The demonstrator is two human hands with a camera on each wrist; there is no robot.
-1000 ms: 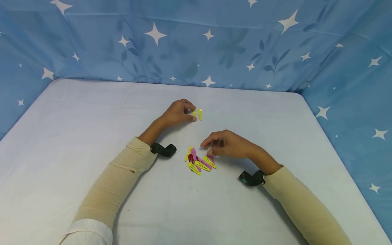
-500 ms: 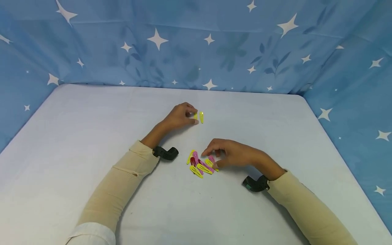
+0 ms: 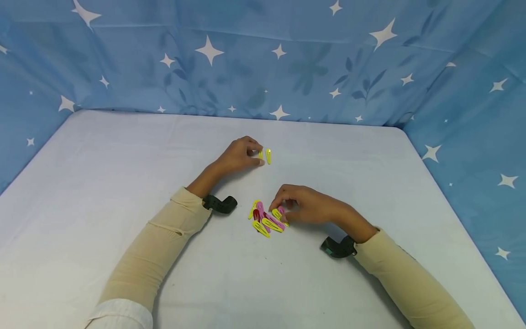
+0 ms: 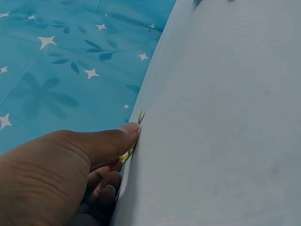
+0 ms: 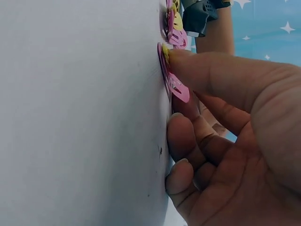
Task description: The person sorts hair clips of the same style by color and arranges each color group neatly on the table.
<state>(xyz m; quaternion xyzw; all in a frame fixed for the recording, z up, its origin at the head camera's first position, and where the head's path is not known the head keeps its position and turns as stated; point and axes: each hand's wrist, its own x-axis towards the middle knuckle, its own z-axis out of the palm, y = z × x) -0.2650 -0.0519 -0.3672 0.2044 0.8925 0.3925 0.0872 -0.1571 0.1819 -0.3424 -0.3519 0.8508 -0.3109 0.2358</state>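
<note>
head view: bright, soft shadows | wrist views: dimmer, greyer, fine detail possibly soft

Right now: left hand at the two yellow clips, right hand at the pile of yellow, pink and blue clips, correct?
Not blue: the head view shows red clips in the pile with the yellow and pink. Rest holds: left hand at two yellow clips, right hand at the pile.

Fingers [image 4: 109,142] on a yellow clip [image 4: 126,156]
</note>
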